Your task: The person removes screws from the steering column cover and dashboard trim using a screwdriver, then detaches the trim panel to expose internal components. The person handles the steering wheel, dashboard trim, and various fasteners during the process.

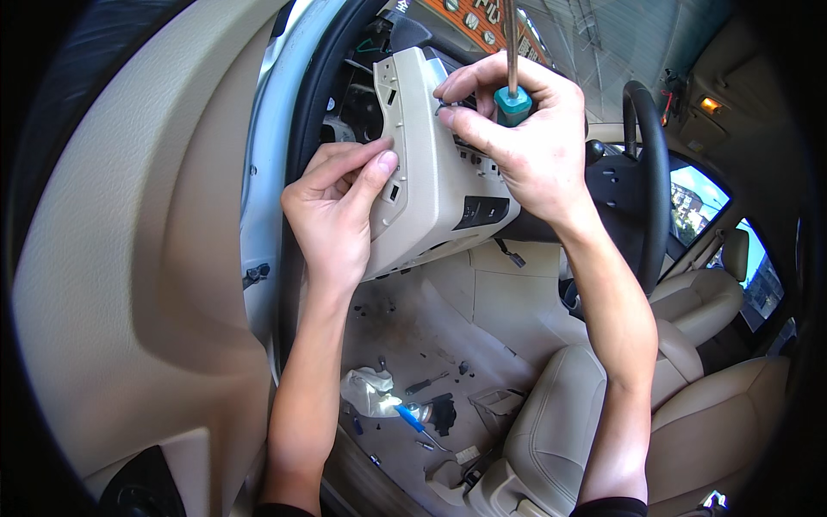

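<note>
Panel [448, 194] left of the wheel [658, 189]
Left hand [334, 211] pinches its left edge; right hand [544, 142] holds a screwdriver [514, 101], fingertips by the panel's far part.

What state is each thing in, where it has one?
Left hand: fingertips at panel's edge
Right hand: gripping screwdriver
Screwdriver: held, shaft upward
Panel: side slots exposed
Door: open
Dark connector: dangling
Roof light: appears lit
Blue-handled tool: lying on floor
</note>
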Demonstrator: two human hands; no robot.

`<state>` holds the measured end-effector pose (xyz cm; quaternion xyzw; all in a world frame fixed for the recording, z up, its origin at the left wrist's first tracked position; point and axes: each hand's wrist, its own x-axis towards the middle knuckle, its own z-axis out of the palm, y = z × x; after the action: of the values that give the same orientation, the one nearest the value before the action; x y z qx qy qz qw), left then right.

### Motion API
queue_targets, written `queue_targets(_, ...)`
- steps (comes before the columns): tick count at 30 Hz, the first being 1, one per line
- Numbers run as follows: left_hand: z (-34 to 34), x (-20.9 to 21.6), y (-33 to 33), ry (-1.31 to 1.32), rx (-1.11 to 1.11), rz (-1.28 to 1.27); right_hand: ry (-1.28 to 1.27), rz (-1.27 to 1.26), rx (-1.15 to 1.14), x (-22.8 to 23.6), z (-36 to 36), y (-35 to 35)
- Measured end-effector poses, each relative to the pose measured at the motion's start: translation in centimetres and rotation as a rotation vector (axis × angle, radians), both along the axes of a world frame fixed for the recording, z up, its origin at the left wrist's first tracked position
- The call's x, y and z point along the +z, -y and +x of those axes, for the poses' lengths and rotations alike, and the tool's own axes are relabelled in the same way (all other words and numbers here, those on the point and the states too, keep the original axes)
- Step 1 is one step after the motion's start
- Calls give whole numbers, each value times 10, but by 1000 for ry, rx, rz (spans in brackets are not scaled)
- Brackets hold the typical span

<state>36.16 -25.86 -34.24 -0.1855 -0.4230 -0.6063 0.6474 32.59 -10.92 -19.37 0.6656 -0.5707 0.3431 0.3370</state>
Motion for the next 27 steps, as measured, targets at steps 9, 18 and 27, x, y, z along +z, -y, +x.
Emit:
queue_targets(9,-1,-1,-7,-66,67,0,-20,-14,6,-1,-1,0)
queue_targets(18,1,1,-12,37,17,144,-11,-13,8,-2,-1,-7)
queue_targets(27,-1,-1,-1,-84,78,-34,74,34,35,-15,5,-14)
